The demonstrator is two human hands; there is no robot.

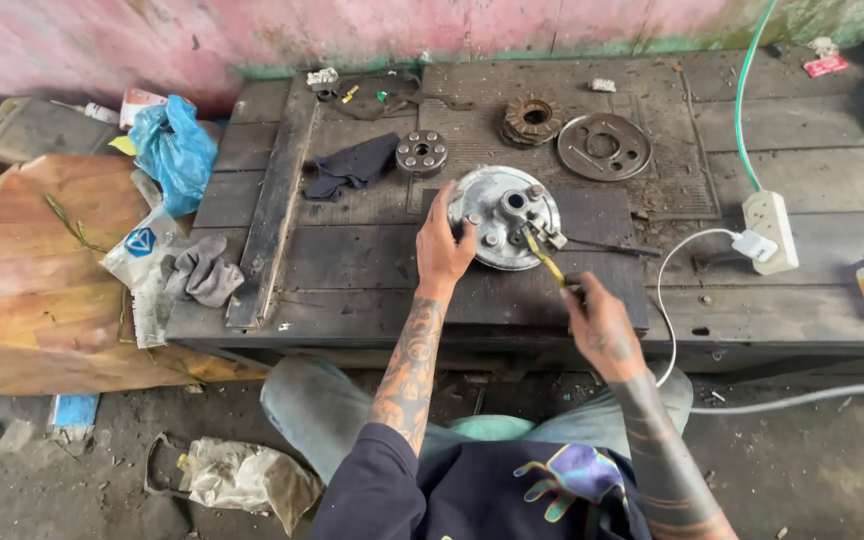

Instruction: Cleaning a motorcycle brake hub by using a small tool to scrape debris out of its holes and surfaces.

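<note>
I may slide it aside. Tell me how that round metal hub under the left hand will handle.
The round metal hub looks like thick cast metal, so probably stiff and heavy for its size. It lies flat on the wooden bench, so it likely slides rather than rolls.

A low workbench (pixel 372 290) of dark, weathered wooden planks ran across the scene, its top grimy and scratched. Behind its far edge rose a wall (pixel 252 30) of faded pink paint, patchy and worn, with a greenish strip along the foot. Off the bench's left edge lay a crumpled sheet of brown cardboard (pixel 32 300). Below, the floor (pixel 822 470) was bare, dusty grey concrete. Flat daylight, soft shadows.
</note>
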